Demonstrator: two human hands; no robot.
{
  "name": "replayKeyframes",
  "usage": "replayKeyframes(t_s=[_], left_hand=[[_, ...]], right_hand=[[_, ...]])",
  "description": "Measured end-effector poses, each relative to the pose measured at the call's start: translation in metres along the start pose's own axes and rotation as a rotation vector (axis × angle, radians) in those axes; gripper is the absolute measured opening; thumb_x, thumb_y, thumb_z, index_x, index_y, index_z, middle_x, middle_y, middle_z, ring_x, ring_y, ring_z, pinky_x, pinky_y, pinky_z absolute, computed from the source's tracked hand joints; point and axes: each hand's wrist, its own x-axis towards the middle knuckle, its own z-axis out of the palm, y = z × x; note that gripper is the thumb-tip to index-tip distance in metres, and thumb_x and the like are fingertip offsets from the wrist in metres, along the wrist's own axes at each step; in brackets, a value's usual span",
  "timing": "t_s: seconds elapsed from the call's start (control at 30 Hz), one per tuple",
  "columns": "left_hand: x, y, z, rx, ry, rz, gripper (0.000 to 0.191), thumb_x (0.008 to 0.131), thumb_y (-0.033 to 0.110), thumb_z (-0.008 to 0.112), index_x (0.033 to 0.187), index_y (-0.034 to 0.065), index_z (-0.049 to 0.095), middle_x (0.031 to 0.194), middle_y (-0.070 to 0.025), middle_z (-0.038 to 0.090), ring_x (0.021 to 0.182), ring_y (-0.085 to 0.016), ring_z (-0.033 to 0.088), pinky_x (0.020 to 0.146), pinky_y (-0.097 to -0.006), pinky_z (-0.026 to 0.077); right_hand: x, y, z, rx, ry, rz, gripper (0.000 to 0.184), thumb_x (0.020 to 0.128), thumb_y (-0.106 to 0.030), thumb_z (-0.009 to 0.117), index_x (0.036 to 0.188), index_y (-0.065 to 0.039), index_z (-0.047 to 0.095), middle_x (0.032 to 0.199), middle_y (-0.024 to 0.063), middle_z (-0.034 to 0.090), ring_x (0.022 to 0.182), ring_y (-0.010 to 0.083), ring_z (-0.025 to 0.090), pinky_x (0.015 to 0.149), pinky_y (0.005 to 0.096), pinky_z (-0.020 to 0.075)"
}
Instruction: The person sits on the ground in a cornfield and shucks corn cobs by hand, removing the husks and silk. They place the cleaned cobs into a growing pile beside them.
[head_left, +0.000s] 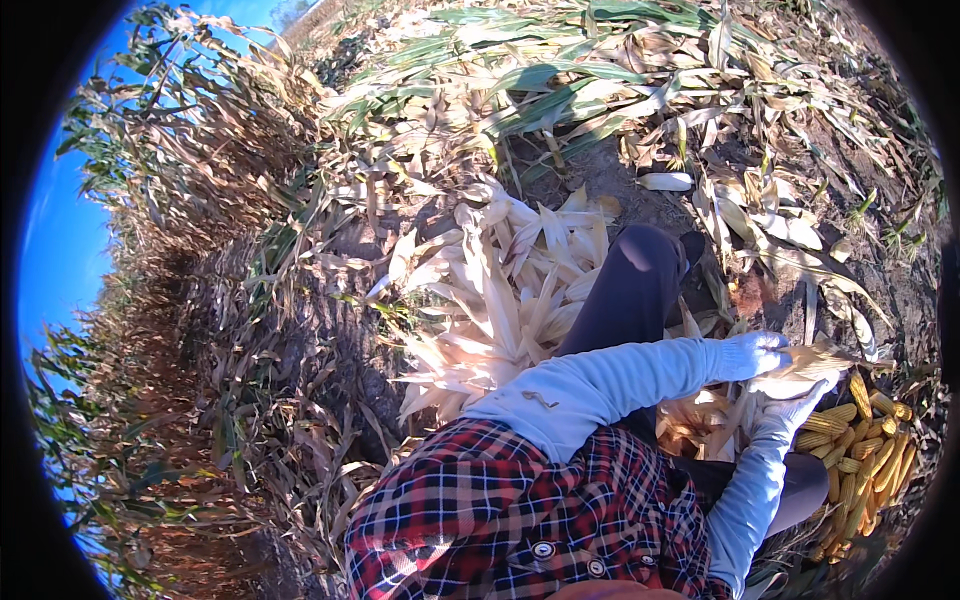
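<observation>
My left hand (754, 355), in a white glove, reaches across to the right and grips the dry husk of a corn ear (814, 361). From below, my right hand (799, 405), also gloved, supports the same ear. Pale husk covers most of it, and the kernels are hidden. Close beside my right hand lies a pile of husked yellow corn ears (855, 457). Loose husks (701, 424) lie between my legs, under the hands.
A large heap of stripped husks (510, 300) lies left of my bent knee (637, 262). Cut stalks and leaves (570, 82) cover the ground ahead. One pale ear in its husk (666, 181) lies on the soil. Standing dry corn (187, 172) lines the left.
</observation>
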Motion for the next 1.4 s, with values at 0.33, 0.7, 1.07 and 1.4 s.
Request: replayKeyframes(t_s=[0.33,0.7,1.07,1.4], left_hand=[[0.013,-0.073,-0.056,-0.379,0.396,-0.165,0.043,0.100,0.047,0.062,0.111,0.0062,0.067,0.089,-0.0029,0.065,0.080,-0.010,0.058,0.071,-0.0279,0.047],[0.039,0.083,-0.105,1.041,0.767,0.425,0.085,0.079,0.026,0.081,0.149,0.0042,0.039,0.136,-0.0228,0.055,0.121,-0.039,0.056,0.105,-0.0464,0.045],[0.084,0.053,-0.064,1.003,0.027,0.054,0.036,0.094,0.037,0.055,0.095,0.0046,0.069,0.095,-0.0201,0.069,0.091,-0.041,0.067,0.080,-0.0498,0.053],[0.097,0.062,-0.078,1.004,0.116,0.094,0.033,0.080,0.034,0.062,0.086,0.0045,0.075,0.084,-0.0182,0.071,0.081,-0.038,0.069,0.074,-0.0475,0.056]], right_hand=[[0.008,-0.003,0.017,-0.312,0.161,-0.067,0.090,0.093,-0.070,0.054,0.157,-0.010,0.032,0.155,0.0140,0.038,0.139,0.0322,0.040,0.117,0.0473,0.0328],[0.090,0.012,0.003,-0.551,-0.005,-0.444,0.080,0.093,-0.050,0.063,0.153,-0.004,0.036,0.151,0.0157,0.044,0.134,0.0287,0.046,0.114,0.0431,0.0354],[0.049,0.034,-0.056,-0.819,-0.420,-0.152,0.067,0.090,-0.026,0.070,0.146,0.002,0.044,0.143,0.0162,0.053,0.127,0.0256,0.054,0.110,0.0397,0.0402],[0.070,0.035,-0.082,-0.929,-0.402,-0.182,0.078,0.089,-0.027,0.073,0.151,0.004,0.038,0.150,0.0183,0.047,0.134,0.0279,0.048,0.115,0.0410,0.0348]])
